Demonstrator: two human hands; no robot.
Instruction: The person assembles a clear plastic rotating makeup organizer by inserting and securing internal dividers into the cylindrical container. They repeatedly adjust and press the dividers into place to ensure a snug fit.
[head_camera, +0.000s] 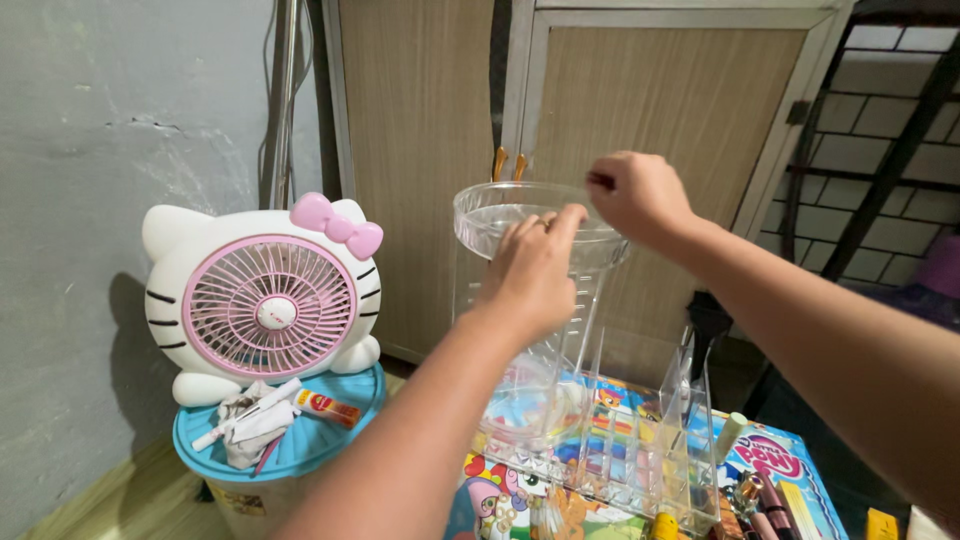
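Gripping the clear round tray (500, 215) atop the clear organizer (600, 440), the left hand (530, 270) curls over its near rim while the right hand (640, 195) pinches its far rim (cat-shaped fan (265, 295) left of the tray).

left hand (530, 265), right hand (638, 196), clear tray (490, 215)

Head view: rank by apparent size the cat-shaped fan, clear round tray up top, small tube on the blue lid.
1. cat-shaped fan, largest.
2. clear round tray, held by the left hand and right hand; it sits at a different depth, so true size is unsure.
3. small tube, clearly smallest.
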